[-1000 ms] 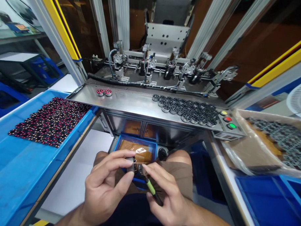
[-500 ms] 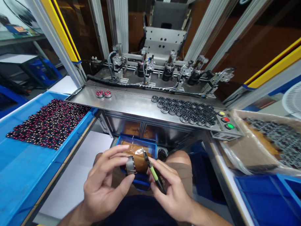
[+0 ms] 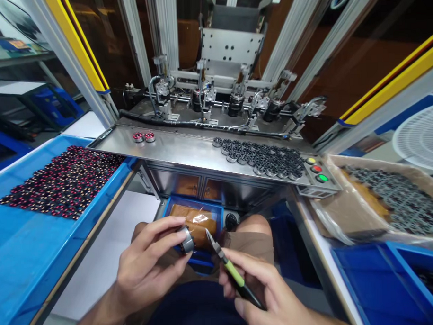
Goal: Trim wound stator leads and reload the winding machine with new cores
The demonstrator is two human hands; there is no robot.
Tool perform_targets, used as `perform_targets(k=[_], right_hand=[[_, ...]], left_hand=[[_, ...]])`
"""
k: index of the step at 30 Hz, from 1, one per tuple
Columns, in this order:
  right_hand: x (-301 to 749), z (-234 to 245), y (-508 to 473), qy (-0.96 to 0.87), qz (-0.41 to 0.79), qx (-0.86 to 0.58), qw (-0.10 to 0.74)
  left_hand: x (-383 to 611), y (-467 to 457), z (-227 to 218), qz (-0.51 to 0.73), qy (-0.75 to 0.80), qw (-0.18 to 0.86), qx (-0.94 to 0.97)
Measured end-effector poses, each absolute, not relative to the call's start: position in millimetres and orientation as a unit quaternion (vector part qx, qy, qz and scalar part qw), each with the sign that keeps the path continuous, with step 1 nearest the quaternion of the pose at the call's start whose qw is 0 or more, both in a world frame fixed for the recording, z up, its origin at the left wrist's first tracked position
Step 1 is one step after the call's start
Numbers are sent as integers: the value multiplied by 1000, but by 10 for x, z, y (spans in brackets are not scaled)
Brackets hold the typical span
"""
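Observation:
Between the thumb and fingers of my left hand (image 3: 152, 259) is a small round motor stator core (image 3: 187, 240), grey around its side with dark edges. My right hand (image 3: 258, 279) is closed around the green and black handles of a pair of cutting pliers (image 3: 231, 271). The pliers' metal tip points up and left, a short way right of the core and apart from it. Both hands are above my lap. Below them, a blue bin (image 3: 220, 218) holds a brown, shiny plastic-wrapped bundle (image 3: 200, 224).
A metal shelf (image 3: 180, 149) carries two red-topped cores (image 3: 143, 137) and many black-topped ones (image 3: 266, 156). At left, a blue tray (image 3: 24, 245) holds rows of wound cores. A lined carton (image 3: 327, 201) of grey parts stands right, near coloured buttons (image 3: 322, 177). Machine fixtures (image 3: 236, 105) are behind.
My right hand has drawn the pliers down and right, away from the core. My left hand has turned the core slightly. The whole view has shifted a little.

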State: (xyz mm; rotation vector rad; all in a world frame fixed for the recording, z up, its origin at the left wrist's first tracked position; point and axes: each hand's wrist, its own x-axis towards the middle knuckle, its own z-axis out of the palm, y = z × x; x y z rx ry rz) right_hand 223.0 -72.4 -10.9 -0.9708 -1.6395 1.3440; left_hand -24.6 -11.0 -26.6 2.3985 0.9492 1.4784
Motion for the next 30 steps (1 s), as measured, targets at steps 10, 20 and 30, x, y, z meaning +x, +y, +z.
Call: perform_targets(k=[10,20,30], right_hand=[[2245,-104,-758,-590,653,-310,359],[2190,-101,-717,-584,658,-314,356],[2131,-76,-689,-579,657,-345,338]], left_hand=[[-218,-99,-295,548,272,112,783],[-232,-122,-283,547,272,144,778],[-248,-120,-308,549,275,156,774]])
